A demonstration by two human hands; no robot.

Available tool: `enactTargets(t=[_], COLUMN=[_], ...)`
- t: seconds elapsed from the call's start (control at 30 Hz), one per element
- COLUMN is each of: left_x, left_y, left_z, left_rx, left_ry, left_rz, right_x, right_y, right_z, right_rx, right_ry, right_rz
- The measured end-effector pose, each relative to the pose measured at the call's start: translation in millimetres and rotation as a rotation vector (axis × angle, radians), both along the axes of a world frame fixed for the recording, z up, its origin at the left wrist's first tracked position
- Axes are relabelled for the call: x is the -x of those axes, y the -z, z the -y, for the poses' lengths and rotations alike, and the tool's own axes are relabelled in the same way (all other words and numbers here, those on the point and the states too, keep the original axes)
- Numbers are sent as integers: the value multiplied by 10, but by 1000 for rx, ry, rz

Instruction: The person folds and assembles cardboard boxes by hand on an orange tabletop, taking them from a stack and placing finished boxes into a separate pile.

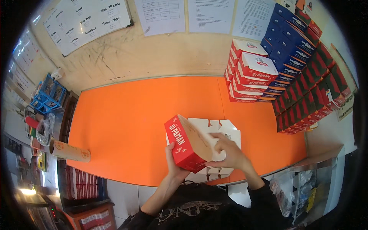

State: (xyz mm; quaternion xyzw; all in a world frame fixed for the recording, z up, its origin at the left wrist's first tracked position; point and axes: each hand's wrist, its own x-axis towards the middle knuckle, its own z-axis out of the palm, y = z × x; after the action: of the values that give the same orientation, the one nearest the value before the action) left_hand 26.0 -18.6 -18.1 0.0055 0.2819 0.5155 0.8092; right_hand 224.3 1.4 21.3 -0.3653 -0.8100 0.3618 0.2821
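Note:
A partly folded red carton box (185, 147), with a brown inner side, is tilted above the near edge of the orange table. My left hand (174, 167) grips its lower left side, with the thumb lying on the red printed panel. On the other side, my right hand (229, 152) has bent fingers and a thumb at the box's right edge and flap. Part of that grip is hidden by the hand itself. Under the box and my right hand lie flat, unfolded white carton blanks (232, 134) with cut tabs.
Red-and-white boxes (257, 69) stand stacked at the back right, beside tall stacks of blue boxes (285, 42) and black-and-red boxes (318, 96). A cardboard tube (71, 150) lies at the left end of the orange table (126, 126). Blue baskets (49, 94) stand farther left.

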Motion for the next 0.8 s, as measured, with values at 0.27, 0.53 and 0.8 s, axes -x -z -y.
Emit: enactTargets(t=[0.27,0.53,0.8], left_x=[-45,-67,-163], left_y=[-66,19,-170], left_z=[-95,-151,-56], left_rx=[6,-16,10], left_ry=[67,-20,63], left_rz=[-12,-44,74], right_x=[308,355,311], right_y=[-110,23,325], right_z=[214,230,57], right_rx=[-236,-240,74], right_ry=[117,354,400], right_rz=[142,-19,-294])
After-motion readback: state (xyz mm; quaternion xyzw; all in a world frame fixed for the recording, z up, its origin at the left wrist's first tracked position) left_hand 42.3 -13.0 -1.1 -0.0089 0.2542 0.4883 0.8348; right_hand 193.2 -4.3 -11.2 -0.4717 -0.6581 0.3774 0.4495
